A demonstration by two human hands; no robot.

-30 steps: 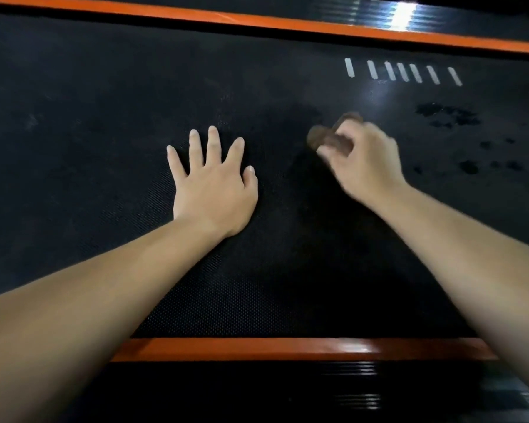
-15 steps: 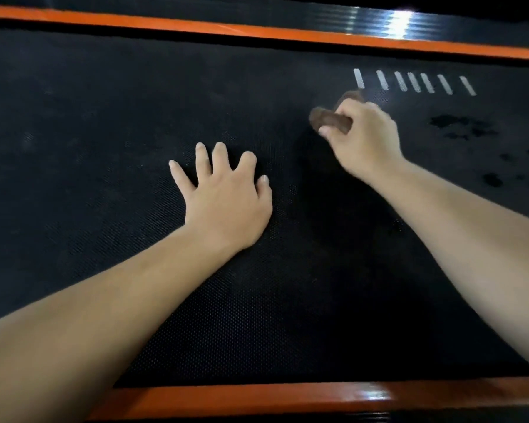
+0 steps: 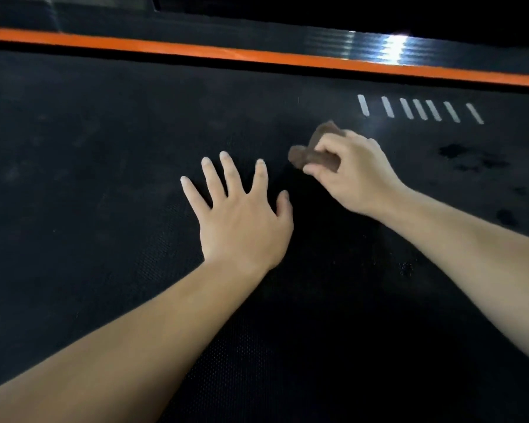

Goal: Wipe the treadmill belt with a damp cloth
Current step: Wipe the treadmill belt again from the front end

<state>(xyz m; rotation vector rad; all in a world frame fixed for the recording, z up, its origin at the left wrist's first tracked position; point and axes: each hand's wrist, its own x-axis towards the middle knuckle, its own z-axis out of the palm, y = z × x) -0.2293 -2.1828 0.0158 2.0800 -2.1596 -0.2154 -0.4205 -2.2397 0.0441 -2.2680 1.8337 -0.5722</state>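
The wiping step was in hand. The right hand [image 3: 358, 175] gripped a bunched brown cloth [image 3: 313, 155]. Its fingers [image 3: 327, 147] were curled over the top of the wad and the thumb was tucked under it, so the cloth stuck out above the knuckles and past the fingertips toward the left hand [image 3: 242, 221]. The wad sat low over the treadmill belt [image 3: 104, 154]; whether it pressed on the surface or rode just above it could not be told. The left hand lay flat on the belt, its fingers [image 3: 230, 174] straight and spread apart, holding nothing. Its thumb tip was near the cloth but apart from it. By the look of it, that hand served as a brace.

Beyond the right fingertips ran a row of white dashes [image 3: 422, 109], and farther on was the orange side strip [image 3: 257, 58]. Out past the back of the right hand, away from the left fingers, dark blotches [image 3: 458, 152] marked the belt. Whether they were damp patches or dirt could not be told.

Judged from this, much of the belt was left to do. The next move called for a firm hold on the wad, steady downward pressure and a stroke across the belt, probably toward the blotches. The left hand would need to shift off any part due for wiping.
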